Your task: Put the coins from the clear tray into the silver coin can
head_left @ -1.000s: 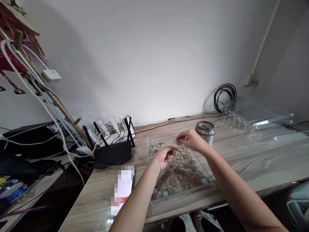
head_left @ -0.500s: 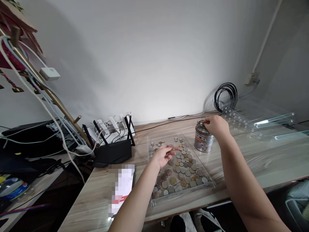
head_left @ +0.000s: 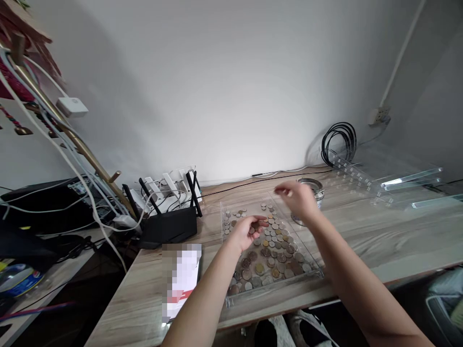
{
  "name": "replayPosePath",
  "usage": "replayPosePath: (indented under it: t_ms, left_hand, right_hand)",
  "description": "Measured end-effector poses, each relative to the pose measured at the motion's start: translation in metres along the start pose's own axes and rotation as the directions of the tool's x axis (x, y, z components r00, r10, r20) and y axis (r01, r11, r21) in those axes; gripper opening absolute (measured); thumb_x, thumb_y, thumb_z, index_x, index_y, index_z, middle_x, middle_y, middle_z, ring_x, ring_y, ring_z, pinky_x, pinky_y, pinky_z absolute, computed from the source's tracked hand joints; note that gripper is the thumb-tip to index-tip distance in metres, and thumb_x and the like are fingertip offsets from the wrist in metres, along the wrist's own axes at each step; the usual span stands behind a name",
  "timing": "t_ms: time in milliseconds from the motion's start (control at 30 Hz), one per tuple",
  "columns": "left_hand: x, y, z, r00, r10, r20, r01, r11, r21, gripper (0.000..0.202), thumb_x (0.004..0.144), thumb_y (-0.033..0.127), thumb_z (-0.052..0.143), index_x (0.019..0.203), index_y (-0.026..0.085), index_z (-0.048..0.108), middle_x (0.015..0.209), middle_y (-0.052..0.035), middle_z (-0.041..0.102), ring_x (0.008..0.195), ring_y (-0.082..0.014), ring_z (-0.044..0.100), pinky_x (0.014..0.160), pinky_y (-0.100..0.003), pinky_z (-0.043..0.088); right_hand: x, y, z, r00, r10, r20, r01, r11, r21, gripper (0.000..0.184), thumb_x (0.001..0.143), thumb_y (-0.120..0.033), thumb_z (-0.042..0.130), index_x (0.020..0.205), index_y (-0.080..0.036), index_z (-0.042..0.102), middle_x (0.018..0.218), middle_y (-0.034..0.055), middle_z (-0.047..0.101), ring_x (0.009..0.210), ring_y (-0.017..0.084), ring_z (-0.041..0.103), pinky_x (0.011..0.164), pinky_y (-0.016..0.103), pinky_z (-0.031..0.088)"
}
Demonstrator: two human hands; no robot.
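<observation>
My left hand [head_left: 249, 232] hovers over a clear acrylic tray [head_left: 237, 296], with the fingers half curled around some coins. Many silver, copper and yellow coins [head_left: 259, 268] lie spread across the tray. My right hand [head_left: 298, 198] is in the air between the tray and a printed metal tin [head_left: 318, 193], its fingers stretched leftward and slightly apart, a bit blurred. No object shows between those fingers. The tin stands upright on the table right of the tray. Its open rim is visible, while my right hand and wrist cover much of its front.
A black router [head_left: 170, 227] with antennas and white plugs stands left of the tray. A phone-like flat item [head_left: 181, 279] lies in front of it. At the right are clear acrylic panels [head_left: 408, 180] and a coiled black cable [head_left: 339, 144]. A thin cable runs along the wall.
My right hand has left the tin's top and moved left toward my left hand. The left hand stays over the tray, its fingers shifting slightly.
</observation>
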State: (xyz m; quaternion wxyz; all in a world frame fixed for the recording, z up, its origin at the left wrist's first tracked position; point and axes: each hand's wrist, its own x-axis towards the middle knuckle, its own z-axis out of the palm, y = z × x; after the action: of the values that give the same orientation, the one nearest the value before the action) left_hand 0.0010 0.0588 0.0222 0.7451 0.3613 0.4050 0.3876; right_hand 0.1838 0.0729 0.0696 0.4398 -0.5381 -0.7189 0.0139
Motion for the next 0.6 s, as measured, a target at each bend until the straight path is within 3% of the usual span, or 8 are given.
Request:
replayPosePath:
  t_ms: [67,133,200,367,467,600]
  left_hand:
    - [-0.001,0.001,0.001,0.998,-0.051,-0.021,0.051,0.999,-0.012,0.023,0.071,0.002,0.037,0.083,0.005,0.056,0.075,-0.0126,0.064,0.052,-0.0080,0.057,0.038,-0.013,0.037]
    - [-0.002,0.002,0.000,0.998,-0.054,-0.029,0.054,0.998,-0.017,0.025,0.070,-0.001,0.035,0.086,0.005,0.054,0.081,-0.0153,0.064,0.062,-0.0117,0.061,0.041,-0.013,0.040]
    - [-0.001,0.001,0.000,0.999,-0.024,-0.037,0.024,1.000,-0.018,0.022,0.072,0.000,0.037,0.087,0.007,0.051,0.083,-0.0159,0.064,0.066,-0.0133,0.062,0.040,-0.012,0.040]
    - [-0.001,0.000,0.001,0.998,0.023,-0.054,-0.022,1.000,0.009,0.006,0.074,0.007,0.045,0.078,0.012,0.047,0.086,-0.0132,0.064,0.056,-0.0105,0.061,0.033,-0.010,0.031]
    - [-0.002,0.001,0.003,0.997,0.035,-0.063,-0.033,0.999,0.040,0.003,0.073,0.011,0.049,0.071,0.012,0.047,0.080,-0.0117,0.065,0.050,-0.0076,0.059,0.031,-0.010,0.026]
    - [-0.001,0.000,0.002,0.999,0.040,-0.021,-0.038,0.996,0.077,0.005,0.071,0.012,0.053,0.068,0.012,0.050,0.068,-0.0096,0.065,0.040,-0.0041,0.051,0.029,-0.011,0.020]
  right_hand:
    - [0.009,0.023,-0.022,0.967,0.134,-0.216,-0.179,0.962,-0.206,0.020,0.067,-0.026,0.050,0.077,-0.020,0.066,0.077,0.0048,0.063,0.075,0.018,0.053,0.062,0.026,0.037]
    - [0.017,0.044,-0.038,0.941,0.267,-0.209,-0.319,0.904,-0.284,0.018,0.063,-0.028,0.053,0.073,-0.021,0.066,0.072,0.0046,0.063,0.071,0.019,0.053,0.057,0.026,0.036]
    - [0.022,0.058,-0.044,0.928,0.354,-0.116,-0.372,0.883,-0.286,0.018,0.060,-0.030,0.054,0.071,-0.022,0.066,0.069,0.0032,0.063,0.065,0.017,0.053,0.052,0.025,0.034]
    - [0.025,0.058,-0.038,0.946,0.304,-0.112,-0.324,0.886,-0.331,0.018,0.061,-0.027,0.052,0.071,-0.021,0.066,0.069,0.0038,0.063,0.066,0.017,0.053,0.053,0.026,0.034]
    - [0.025,0.055,-0.035,0.962,0.233,-0.146,-0.273,0.869,-0.413,0.018,0.061,-0.024,0.051,0.070,-0.021,0.066,0.069,0.0052,0.063,0.071,0.020,0.053,0.058,0.028,0.035]
    - [0.025,0.063,-0.036,0.963,0.251,-0.099,-0.269,0.873,-0.406,0.017,0.060,-0.022,0.051,0.069,-0.020,0.066,0.066,0.0047,0.062,0.068,0.020,0.053,0.058,0.029,0.035]
